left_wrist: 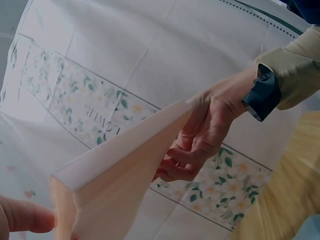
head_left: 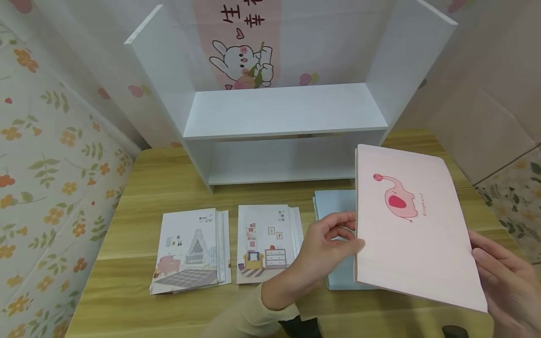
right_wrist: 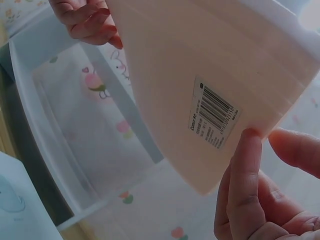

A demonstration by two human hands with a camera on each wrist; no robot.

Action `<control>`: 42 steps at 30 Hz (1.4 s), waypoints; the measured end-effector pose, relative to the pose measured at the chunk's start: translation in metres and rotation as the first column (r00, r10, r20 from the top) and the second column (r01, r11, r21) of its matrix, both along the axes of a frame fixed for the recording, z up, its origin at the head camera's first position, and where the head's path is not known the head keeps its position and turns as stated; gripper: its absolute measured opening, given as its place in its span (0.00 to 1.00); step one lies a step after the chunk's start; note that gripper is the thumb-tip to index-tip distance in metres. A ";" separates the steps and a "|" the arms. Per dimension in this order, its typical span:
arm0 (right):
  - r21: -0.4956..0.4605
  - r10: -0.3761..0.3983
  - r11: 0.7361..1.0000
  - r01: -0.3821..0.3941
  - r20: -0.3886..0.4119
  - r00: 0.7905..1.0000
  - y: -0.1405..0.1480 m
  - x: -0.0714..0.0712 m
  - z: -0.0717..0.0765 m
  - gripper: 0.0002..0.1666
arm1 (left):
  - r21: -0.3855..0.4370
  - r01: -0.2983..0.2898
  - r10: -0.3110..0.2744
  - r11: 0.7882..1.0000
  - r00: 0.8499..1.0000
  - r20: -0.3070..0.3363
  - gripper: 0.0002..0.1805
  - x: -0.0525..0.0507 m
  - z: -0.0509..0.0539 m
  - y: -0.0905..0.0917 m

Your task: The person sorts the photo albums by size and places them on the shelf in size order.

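Note:
A pink notebook [head_left: 397,253] with an elephant drawing on its cover is held up, tilted, at the right of the head view. At its left edge, my left hand [head_left: 319,249] pinches it with the thumb in front. My right hand [head_left: 507,277] pinches the opposite edge. Seen from the right wrist, the back of the notebook [right_wrist: 165,90] carries a barcode label [right_wrist: 215,112], and the thumb and fingers of my right hand [right_wrist: 255,200] grip near a corner. Beneath the notebook, a light blue notebook [head_left: 338,279] lies partly hidden on the table.
A white shelf unit [head_left: 283,110] with tall side panels stands at the table's back. Two stacks of white illustrated booklets, the left stack [head_left: 190,253] and the middle stack [head_left: 264,244], lie before it on the wooden table [head_left: 122,291]. Printed cloth [head_left: 55,164] hangs around.

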State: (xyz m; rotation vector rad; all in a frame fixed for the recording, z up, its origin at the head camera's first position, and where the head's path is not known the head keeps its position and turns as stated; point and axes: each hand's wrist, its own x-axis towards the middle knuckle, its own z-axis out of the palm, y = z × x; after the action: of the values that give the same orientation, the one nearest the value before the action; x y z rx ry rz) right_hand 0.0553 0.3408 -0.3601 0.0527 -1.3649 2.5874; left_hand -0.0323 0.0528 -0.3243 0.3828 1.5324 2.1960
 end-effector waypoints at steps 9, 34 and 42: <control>-0.052 0.088 0.995 -0.087 0.026 0.996 -0.011 -0.012 0.006 0.28 | 0.025 -0.035 0.036 0.999 0.999 -0.009 0.22 -0.001 0.003 -0.017; -0.062 0.368 0.918 -0.391 -0.230 0.901 -0.052 -0.062 0.042 0.27 | 0.089 -0.107 0.117 0.990 0.986 -0.115 0.23 -0.014 0.025 -0.055; -0.108 0.333 0.929 -0.353 -0.167 0.928 -0.063 -0.086 0.054 0.24 | 0.090 -0.155 0.166 0.984 0.978 -0.126 0.23 -0.032 0.032 -0.058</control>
State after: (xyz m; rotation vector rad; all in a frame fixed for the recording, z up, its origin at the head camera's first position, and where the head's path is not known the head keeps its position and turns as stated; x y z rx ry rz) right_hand -0.0303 0.2773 -0.3062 0.4941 -1.2148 2.8842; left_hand -0.0638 -0.0055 -0.2919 0.4536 1.5986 2.4053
